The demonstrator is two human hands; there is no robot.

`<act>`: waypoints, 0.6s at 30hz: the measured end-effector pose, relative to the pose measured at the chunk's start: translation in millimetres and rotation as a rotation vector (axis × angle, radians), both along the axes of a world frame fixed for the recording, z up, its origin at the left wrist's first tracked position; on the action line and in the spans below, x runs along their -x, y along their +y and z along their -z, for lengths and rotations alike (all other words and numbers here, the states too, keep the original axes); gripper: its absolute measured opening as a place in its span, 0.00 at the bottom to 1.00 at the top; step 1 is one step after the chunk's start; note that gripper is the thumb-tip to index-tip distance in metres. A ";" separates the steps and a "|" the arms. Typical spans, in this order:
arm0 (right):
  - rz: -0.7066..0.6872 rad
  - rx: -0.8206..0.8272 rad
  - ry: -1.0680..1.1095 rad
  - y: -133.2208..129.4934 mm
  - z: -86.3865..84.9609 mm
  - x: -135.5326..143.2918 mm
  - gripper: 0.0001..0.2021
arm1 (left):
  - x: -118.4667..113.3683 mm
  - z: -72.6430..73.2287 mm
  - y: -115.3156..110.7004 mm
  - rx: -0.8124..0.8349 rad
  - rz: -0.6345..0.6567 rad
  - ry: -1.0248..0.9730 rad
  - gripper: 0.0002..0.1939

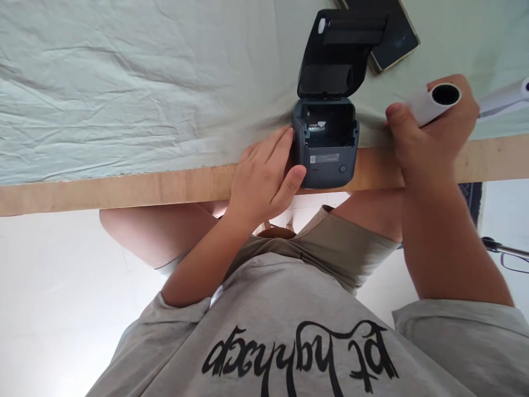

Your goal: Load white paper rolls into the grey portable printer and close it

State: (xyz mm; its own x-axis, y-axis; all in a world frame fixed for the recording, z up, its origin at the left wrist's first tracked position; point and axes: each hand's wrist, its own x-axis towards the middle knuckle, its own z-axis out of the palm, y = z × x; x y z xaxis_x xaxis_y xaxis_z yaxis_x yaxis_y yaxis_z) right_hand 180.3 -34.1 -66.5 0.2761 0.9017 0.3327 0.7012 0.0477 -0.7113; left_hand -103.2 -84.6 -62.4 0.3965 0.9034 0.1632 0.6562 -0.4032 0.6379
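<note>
Between the 2 hands, the printer point(328, 168) stands at the near edge of the table point(124, 184), the left hand point(264, 173) against its left side, the right hand point(432, 146) around a roll point(422, 106) to its right, a flat device point(395, 41) partly behind its lid point(330, 52), and paper point(502, 99) farthest right.

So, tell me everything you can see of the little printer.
The little printer is dark blue-grey, seemingly plastic. Its black lid stands open away from you, a cylindrical bar across it; the bay shows a white sticker but no roll. Its near panel has a pale label and round button. It straddles cloth and wooden edge, the left grip touching its left side.
</note>
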 end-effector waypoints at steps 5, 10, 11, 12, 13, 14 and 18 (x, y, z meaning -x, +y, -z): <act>-0.089 -0.107 0.002 -3.5 -4.5 -4.5 0.17 | -0.4 0.2 0.7 0.002 -0.002 0.009 0.44; -0.066 -0.011 0.011 -8.6 -1.4 -3.4 0.29 | -0.4 0.2 1.2 0.017 -0.001 0.015 0.42; -0.045 0.041 -0.005 -9.7 -1.7 -2.3 0.31 | -0.4 0.1 1.2 0.019 -0.002 0.011 0.42; -0.032 0.088 -0.029 -10.9 -2.5 -1.3 0.33 | -0.5 0.1 1.2 0.021 -0.004 0.007 0.41; -0.038 0.110 -0.049 -12.2 -4.0 -1.0 0.33 | -0.6 0.1 1.1 0.023 -0.006 0.004 0.40; -0.061 0.089 -0.063 -13.5 -6.1 -2.2 0.33 | -0.8 0.1 1.0 0.023 -0.009 0.002 0.40; 0.014 -0.185 -0.193 -17.3 -15.3 -36.6 0.26 | -1.0 0.5 0.9 0.002 -0.013 0.004 0.41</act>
